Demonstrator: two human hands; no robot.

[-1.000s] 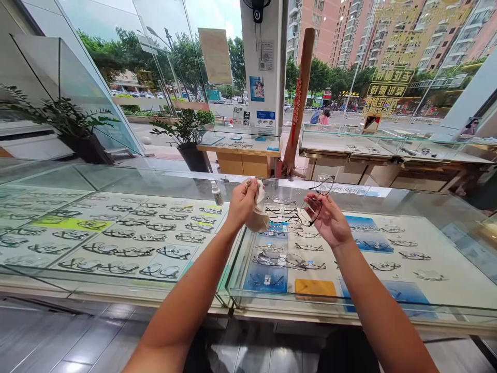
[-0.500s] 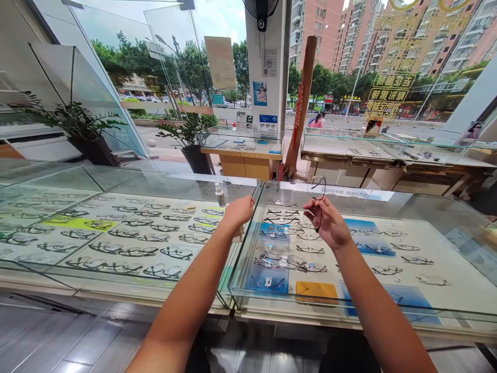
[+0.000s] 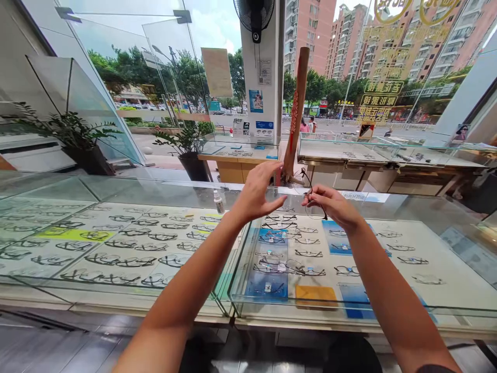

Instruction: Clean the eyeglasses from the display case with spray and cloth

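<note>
A pair of dark, thin-rimmed glasses (image 3: pixel 309 181) hangs above the right-hand glass showcase, pinched between the fingers of my right hand (image 3: pixel 334 205). My left hand (image 3: pixel 259 192) is raised to the left of the glasses, thumb and fingers spread apart, with nothing between them and not touching the frame. Behind my left wrist a small white bottle (image 3: pixel 218 202) stands upright on the left showcase. Rows of eyeglasses (image 3: pixel 308 253) lie inside the showcase beneath my hands.
Glass showcases (image 3: pixel 240 305) run across the front, with a narrow gap between them. An orange pad (image 3: pixel 316 296) lies inside the right one. Farther back are a potted plant (image 3: pixel 190 142), a wooden post (image 3: pixel 298 103) and a small display table (image 3: pixel 236 158).
My left hand has moved right and up toward the glasses, and its fingers have opened. My right hand has turned, and the glasses in it are tilted differently.
</note>
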